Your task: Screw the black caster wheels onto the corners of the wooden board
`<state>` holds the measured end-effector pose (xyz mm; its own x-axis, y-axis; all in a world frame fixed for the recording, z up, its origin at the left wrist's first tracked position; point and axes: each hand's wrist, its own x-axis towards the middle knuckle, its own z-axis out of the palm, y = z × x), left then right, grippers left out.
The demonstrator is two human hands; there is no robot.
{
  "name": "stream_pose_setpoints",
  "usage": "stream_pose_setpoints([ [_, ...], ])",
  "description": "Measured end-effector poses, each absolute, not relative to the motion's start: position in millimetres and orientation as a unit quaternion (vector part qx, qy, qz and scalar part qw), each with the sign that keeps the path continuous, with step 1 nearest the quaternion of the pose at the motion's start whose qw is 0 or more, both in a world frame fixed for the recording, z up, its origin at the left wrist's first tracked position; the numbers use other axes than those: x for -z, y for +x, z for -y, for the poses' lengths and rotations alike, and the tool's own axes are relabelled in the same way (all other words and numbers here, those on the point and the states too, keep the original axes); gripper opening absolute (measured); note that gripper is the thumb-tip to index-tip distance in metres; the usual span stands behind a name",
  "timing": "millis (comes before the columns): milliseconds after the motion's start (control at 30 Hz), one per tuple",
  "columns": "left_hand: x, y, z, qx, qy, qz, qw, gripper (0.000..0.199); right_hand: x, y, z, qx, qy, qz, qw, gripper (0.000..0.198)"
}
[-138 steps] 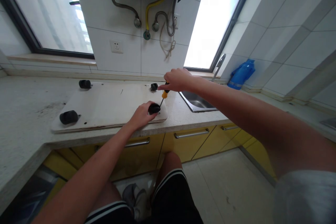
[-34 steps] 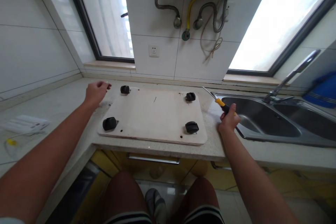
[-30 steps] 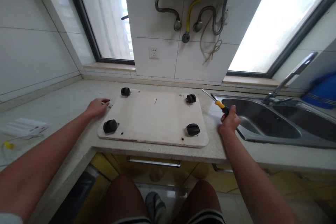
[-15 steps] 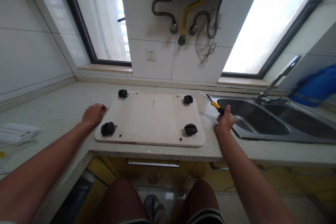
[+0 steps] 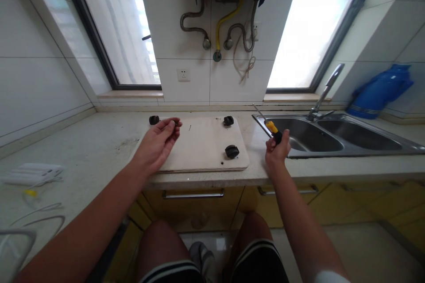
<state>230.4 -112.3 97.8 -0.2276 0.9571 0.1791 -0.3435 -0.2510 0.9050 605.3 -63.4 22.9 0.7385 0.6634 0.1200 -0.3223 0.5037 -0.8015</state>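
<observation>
A pale wooden board (image 5: 202, 146) with rounded corners lies flat on the counter. Black casters stand at its corners: one far left (image 5: 154, 120), one far right (image 5: 229, 120) and one near right (image 5: 232, 151); my forearm and hand hide the near left corner. My left hand (image 5: 159, 143) is over the board's left part, thumb and fingers pinched together; whatever is between them is too small to make out. Beside the sink's left edge, my right hand (image 5: 278, 148) grips a screwdriver (image 5: 271, 127) with a yellow and black handle, its shaft pointing up and left.
A double steel sink (image 5: 295, 117) with a tap (image 5: 327, 90) lies to the right, a blue bundle (image 5: 381, 90) behind it. On the left of the counter (image 5: 83, 154) are a white power strip (image 5: 33, 173) and cables. Pipes (image 5: 219, 22) hang from a wall heater.
My left hand has left the counter beside the board and moved right, over the board, fingers pinched. My right hand still holds the screwdriver beside the sink. The camera view has shifted.
</observation>
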Motion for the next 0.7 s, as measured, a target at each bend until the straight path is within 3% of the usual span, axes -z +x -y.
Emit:
stream_pose_setpoints([
  [133,-93.8,278.1,167.8,-0.619,0.429,-0.353,0.554,0.023,-1.1,562.4,177.5,-0.284,-0.369,0.234,0.853,0.069],
  [300,-89.2,312.4,203.0,-0.553,0.521,-0.344,0.553,0.035,27.0,521.9,274.6,-0.284,-0.377,0.205,0.857,0.056],
  [700,-102.9,343.2,233.3,-0.541,0.518,-0.328,0.576,0.041,30.6,530.3,287.1,-0.248,-0.377,0.203,0.869,0.063],
])
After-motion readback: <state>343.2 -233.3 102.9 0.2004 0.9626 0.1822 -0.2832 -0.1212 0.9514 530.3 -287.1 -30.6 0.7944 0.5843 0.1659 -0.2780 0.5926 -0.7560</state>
